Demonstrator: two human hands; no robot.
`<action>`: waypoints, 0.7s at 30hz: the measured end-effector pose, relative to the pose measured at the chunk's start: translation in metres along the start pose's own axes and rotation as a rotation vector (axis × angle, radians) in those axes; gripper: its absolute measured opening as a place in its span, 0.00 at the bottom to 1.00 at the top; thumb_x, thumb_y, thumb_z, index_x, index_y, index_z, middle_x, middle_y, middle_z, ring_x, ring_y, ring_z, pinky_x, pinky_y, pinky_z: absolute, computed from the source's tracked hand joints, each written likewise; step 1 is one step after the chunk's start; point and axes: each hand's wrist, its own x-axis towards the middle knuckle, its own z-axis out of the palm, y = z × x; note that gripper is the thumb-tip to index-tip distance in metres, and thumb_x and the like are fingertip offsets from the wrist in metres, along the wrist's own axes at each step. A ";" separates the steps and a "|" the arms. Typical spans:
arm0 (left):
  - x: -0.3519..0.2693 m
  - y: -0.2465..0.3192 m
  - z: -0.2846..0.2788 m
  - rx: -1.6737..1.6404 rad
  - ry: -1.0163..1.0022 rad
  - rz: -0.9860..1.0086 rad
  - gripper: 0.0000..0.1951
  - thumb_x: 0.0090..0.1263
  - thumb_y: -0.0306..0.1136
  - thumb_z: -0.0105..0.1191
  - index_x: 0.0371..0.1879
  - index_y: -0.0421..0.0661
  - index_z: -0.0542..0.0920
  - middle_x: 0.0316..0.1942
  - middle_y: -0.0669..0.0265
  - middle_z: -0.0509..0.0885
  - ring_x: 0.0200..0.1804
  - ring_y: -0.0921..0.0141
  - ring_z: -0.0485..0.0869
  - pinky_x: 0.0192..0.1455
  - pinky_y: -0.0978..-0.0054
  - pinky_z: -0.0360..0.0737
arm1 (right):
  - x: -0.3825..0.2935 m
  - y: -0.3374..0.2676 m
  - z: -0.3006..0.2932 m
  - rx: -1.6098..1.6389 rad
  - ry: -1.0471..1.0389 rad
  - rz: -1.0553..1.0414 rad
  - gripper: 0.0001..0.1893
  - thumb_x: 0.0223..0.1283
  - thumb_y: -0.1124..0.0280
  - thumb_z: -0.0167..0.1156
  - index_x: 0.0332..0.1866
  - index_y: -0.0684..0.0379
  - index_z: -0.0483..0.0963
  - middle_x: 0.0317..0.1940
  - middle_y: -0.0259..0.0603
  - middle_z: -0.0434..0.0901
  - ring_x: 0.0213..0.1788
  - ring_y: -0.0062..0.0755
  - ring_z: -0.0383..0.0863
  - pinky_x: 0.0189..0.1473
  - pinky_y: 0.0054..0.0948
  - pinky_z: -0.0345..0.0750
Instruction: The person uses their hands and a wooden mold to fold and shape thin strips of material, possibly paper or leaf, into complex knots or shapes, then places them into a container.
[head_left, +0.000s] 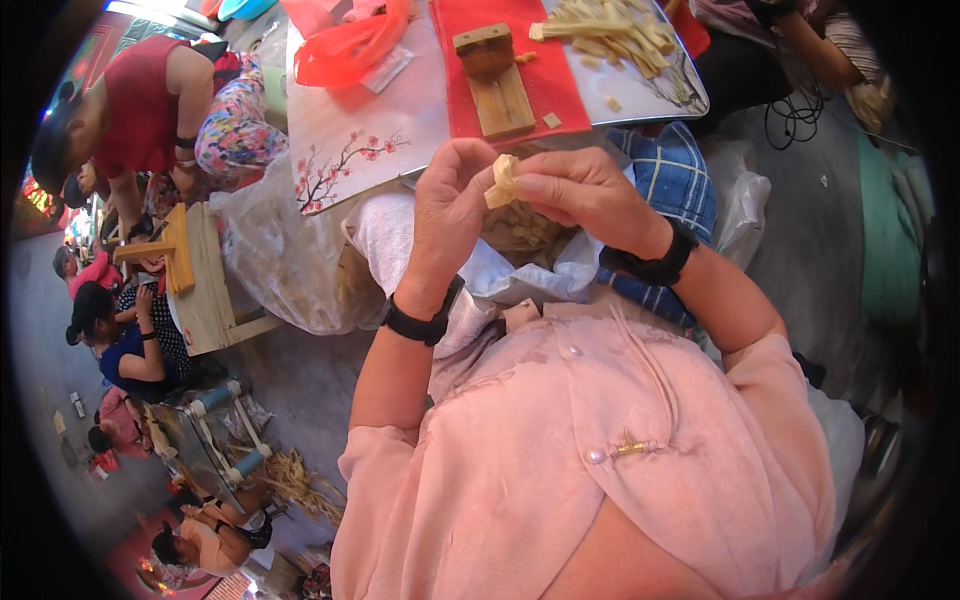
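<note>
Between my two hands is a small folded or knotted piece of pale yellow strip (504, 180), perhaps plant husk or bean-curd skin. My left hand (452, 202) pinches its left side between thumb and fingers. From the other side, the thumb and fingers of my right hand (581, 187) grip it. Below the hands an open white bag (517, 281) in my lap holds many similar pale pieces (529, 234). Just beyond my hands, a wooden block tool (499, 86) with an upright end rests on a red cloth (559, 90).
Flat pale strips (611, 34) lie piled on the table (360, 124) at the back right. A red plastic bag (352, 49) lies at the back left. A clear plastic bag (300, 247) hangs near the left. Several people work at the left; a wooden bench (206, 277) stands there.
</note>
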 end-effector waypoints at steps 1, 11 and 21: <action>-0.001 -0.001 0.000 0.000 0.001 0.002 0.10 0.71 0.27 0.48 0.48 0.38 0.74 0.41 0.68 0.80 0.41 0.80 0.76 0.45 0.82 0.73 | 0.000 0.005 0.002 0.001 -0.001 -0.016 0.12 0.66 0.67 0.56 0.46 0.63 0.79 0.23 0.24 0.73 0.23 0.09 0.66 0.24 0.13 0.63; -0.004 -0.002 0.012 -0.085 0.182 -0.011 0.08 0.65 0.22 0.57 0.42 0.38 0.80 0.34 0.71 0.83 0.37 0.81 0.79 0.42 0.84 0.76 | 0.018 0.003 -0.002 0.095 0.171 0.042 0.10 0.66 0.64 0.56 0.41 0.60 0.73 0.21 0.24 0.71 0.22 0.08 0.66 0.22 0.11 0.62; -0.003 0.016 -0.012 0.178 0.200 0.087 0.10 0.61 0.20 0.59 0.42 0.39 0.80 0.36 0.66 0.82 0.37 0.74 0.80 0.41 0.80 0.76 | 0.015 -0.001 -0.024 0.108 0.192 0.047 0.08 0.68 0.63 0.54 0.37 0.55 0.69 0.19 0.21 0.64 0.19 0.08 0.58 0.20 0.13 0.53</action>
